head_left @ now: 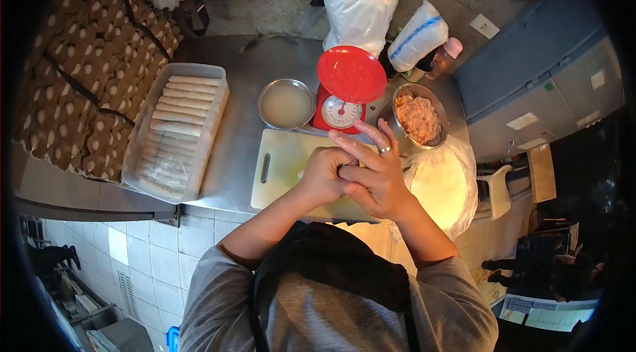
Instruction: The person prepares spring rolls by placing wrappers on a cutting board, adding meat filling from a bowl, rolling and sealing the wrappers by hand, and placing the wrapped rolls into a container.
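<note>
Over the cutting board (pixel 285 153), my two hands touch each other. My left hand (pixel 322 174) is closed, its fingers seemingly wrapped round a finger of my right hand (pixel 379 173). The other fingers of the right hand, one with a ring, are stretched out and apart, with whitish residue on them. Just beyond are a red scale (pixel 352 74) and a steel bowl of cloudy liquid (pixel 287 104). To the right, a metal bowl (pixel 442 133) holds orange-pink filling, and round pale wrapper sheets (pixel 437 186) lie in clear plastic.
At left, a plastic container (pixel 215 110) holds rows of white rolls beside stacked egg trays (pixel 86 80). White plastic bags (pixel 361 14) stand against the wall. A grey cabinet (pixel 530 74) and white chair (pixel 497 192) are at right. Another person (pixel 563 272) is at far right.
</note>
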